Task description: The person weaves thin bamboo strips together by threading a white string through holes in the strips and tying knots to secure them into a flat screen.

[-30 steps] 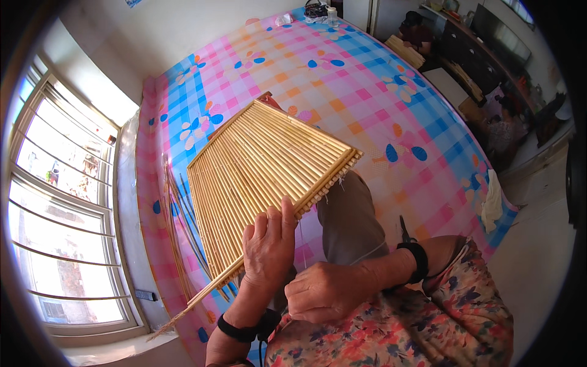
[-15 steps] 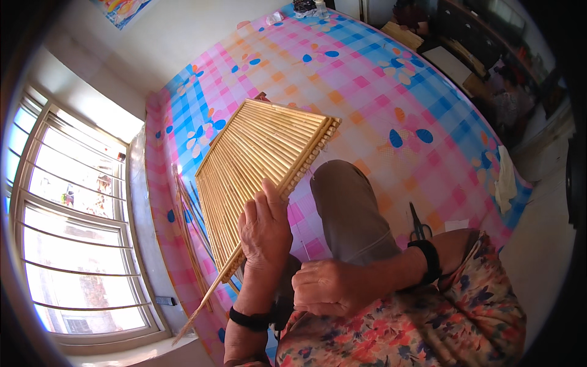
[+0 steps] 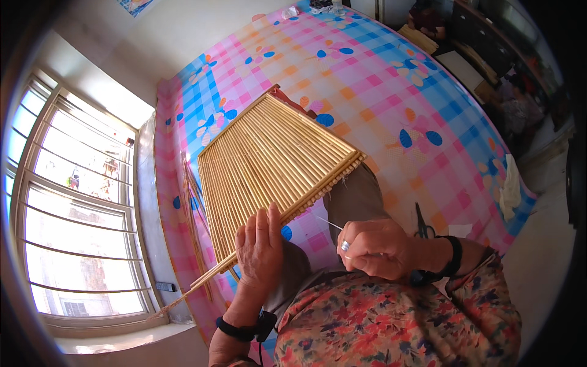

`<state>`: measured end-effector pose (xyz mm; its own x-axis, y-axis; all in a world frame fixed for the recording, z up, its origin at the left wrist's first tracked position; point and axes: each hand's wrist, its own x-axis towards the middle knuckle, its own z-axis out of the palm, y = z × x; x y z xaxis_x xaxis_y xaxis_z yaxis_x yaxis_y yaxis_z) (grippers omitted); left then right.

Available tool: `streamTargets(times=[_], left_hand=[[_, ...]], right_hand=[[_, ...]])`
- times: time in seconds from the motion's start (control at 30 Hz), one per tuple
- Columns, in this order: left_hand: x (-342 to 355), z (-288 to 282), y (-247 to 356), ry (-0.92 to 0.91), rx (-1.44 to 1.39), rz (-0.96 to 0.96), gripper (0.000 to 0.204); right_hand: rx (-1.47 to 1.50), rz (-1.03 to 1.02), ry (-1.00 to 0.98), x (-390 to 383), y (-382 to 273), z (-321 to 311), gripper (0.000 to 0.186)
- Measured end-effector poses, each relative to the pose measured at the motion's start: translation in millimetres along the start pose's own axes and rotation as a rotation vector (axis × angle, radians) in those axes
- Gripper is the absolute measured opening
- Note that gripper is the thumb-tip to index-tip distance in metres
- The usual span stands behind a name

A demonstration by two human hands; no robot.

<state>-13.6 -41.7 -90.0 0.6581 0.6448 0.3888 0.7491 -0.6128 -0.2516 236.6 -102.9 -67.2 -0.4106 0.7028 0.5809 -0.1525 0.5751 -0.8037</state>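
The bamboo-stick mat point(image 3: 269, 162) is laid across the person's lap, over the pink-and-blue checked bedsheet point(image 3: 391, 79) — its near edge is pressed flat by the left hand point(image 3: 260, 248), fingers spread, nothing gripped. A thin needle point(image 3: 327, 221) is pinched in the right hand's point(image 3: 373, 248) closed grip, just beside the mat's lower corner — black scissors point(image 3: 422, 223) are seen near the wrist.

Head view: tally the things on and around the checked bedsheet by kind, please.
Woven bamboo-stick mat: 1
Bundle of loose sticks: 1
Scissors: 1
White cloth: 1
Dark wristbands: 2
Hands: left, right: 2
Total: 8
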Motion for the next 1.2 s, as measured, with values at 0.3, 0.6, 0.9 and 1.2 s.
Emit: streamTargets(times=[0.3, 0.6, 0.9, 1.2], left_hand=[[52.1, -54.7, -55.9, 0.183, 0.161, -0.021, 0.052], [121.0, -90.6, -129.0, 0.061, 0.100, -0.288, 0.040], [148.9, -110.2, -153.7, -0.071, -0.033, -0.476, 0.038], [151.8, -96.8, -181.5, -0.004, -0.053, -0.495, 0.037]], right_hand=[[-0.146, 0.128, 0.428, -4.9, -12.4, -48.2, 0.009], [-0.296, 0.576, 0.596, -83.6, 1.7, -127.6, 0.011], [-0.981, 0.891, 0.732, -194.4, 4.9, -201.7, 0.011], [-1.072, 0.938, 0.767, -216.8, 9.6, -219.5, 0.014]])
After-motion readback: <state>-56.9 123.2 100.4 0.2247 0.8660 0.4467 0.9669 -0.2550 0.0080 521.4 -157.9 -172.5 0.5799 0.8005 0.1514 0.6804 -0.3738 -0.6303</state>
